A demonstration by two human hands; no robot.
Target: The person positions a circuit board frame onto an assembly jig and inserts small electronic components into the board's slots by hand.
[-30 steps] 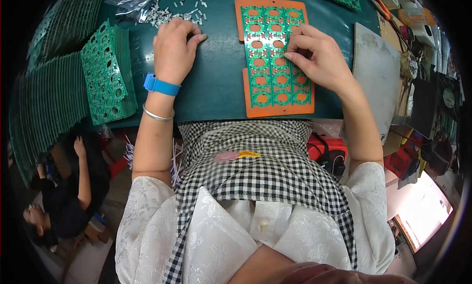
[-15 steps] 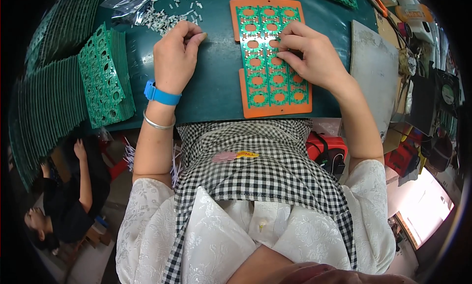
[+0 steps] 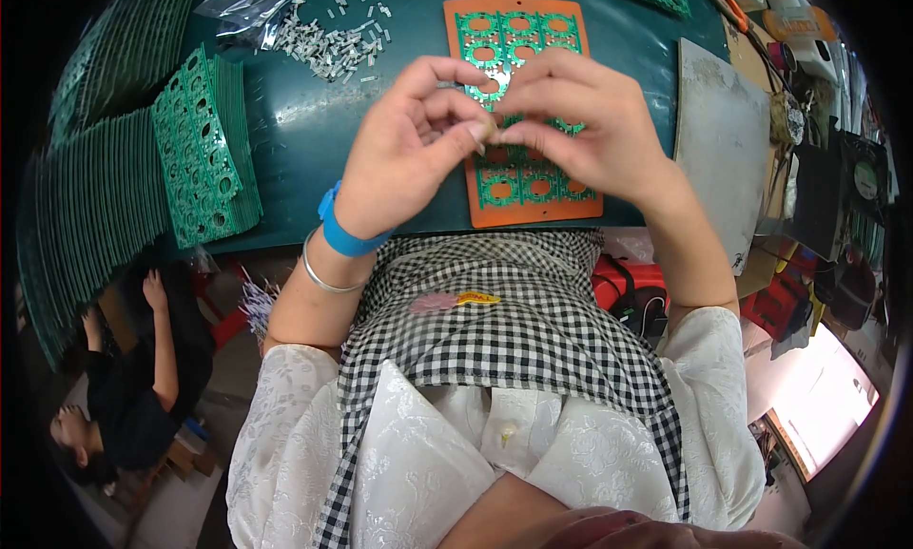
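Observation:
A panel of green circuit boards [image 3: 499, 190] with oval cut-outs lies on an orange carrier plate [image 3: 568, 213] in front of me. Above its middle my two hands meet at the fingertips. My left hand [image 3: 404, 145], with a blue strap at the wrist, is pinched at thumb and forefinger; a tiny pale bit seems to show there, too small to name. My right hand [image 3: 594, 121] pinches against it, and what lies between its fingertips is hidden. Part of the panel is covered by both hands.
Small white parts [image 3: 333, 50] are scattered at the back beside a clear plastic bag [image 3: 242, 12]. Stacked green boards [image 3: 200, 150] stand at the left. A grey plate [image 3: 723, 150] and orange-handled scissors [image 3: 730, 9] lie at the right. Another person [image 3: 143, 387] sits at lower left.
My left hand has moved right and nearer, from beside the white parts to over the panel. My right hand has shifted slightly left, off the boards, and now meets it.

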